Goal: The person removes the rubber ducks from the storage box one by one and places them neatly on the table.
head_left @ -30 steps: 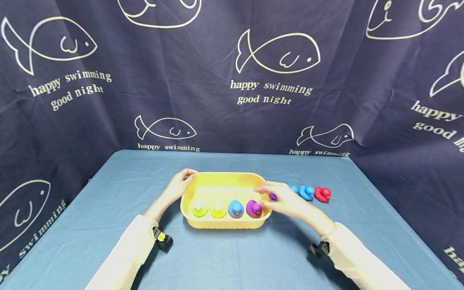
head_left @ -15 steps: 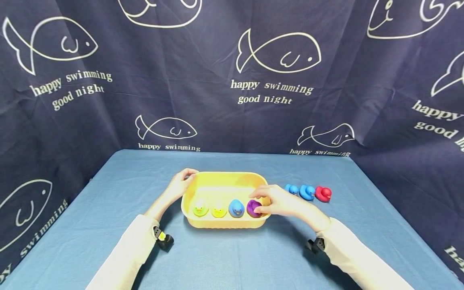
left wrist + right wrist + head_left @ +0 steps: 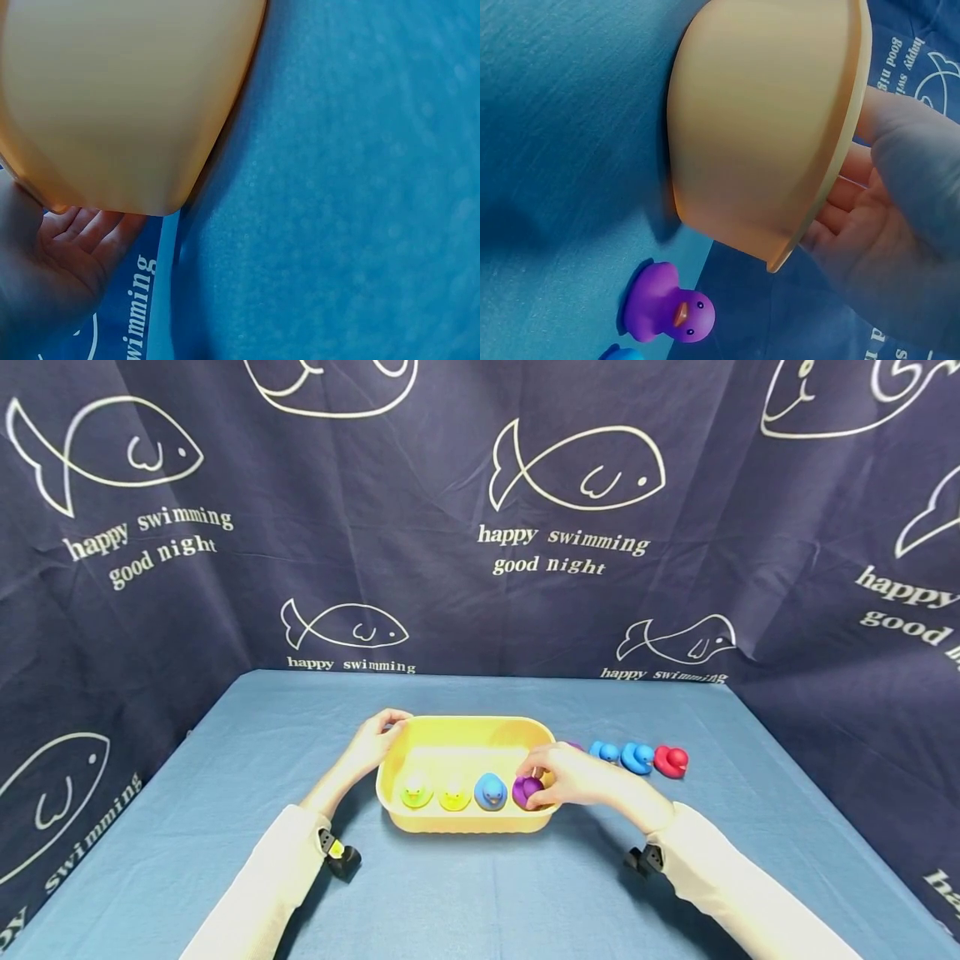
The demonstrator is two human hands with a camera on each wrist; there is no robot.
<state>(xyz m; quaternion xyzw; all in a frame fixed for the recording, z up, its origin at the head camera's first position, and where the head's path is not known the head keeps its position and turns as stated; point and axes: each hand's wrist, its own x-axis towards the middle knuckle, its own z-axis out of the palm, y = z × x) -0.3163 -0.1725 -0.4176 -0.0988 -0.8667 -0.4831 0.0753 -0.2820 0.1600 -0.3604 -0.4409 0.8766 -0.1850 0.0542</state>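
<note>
Purple duck (image 3: pixel 528 792) sits inside the yellow tub (image 3: pixel 468 821), pinched between the right hand's (image 3: pixel 576 774) thumb and fingers. The left hand (image 3: pixel 371 742) grips the tub's rim at its far corner. Leftward from the right hand's fingertips run a blue duck (image 3: pixel 491 792), a yellow duck (image 3: pixel 454 796) and a green duck (image 3: pixel 416 793). The step seems to be setting the purple duck into that row; next probably calls for squaring it up and releasing it. Beyond the right hand wait another purple duck (image 3: pixel 660 304), two more blue ducks (image 3: pixel 637 758) and a red duck (image 3: pixel 671 762). Ahead of both hands, the navy cloth (image 3: pixel 450 568) reads "happy swimming good night"; no brand is legible.
</note>
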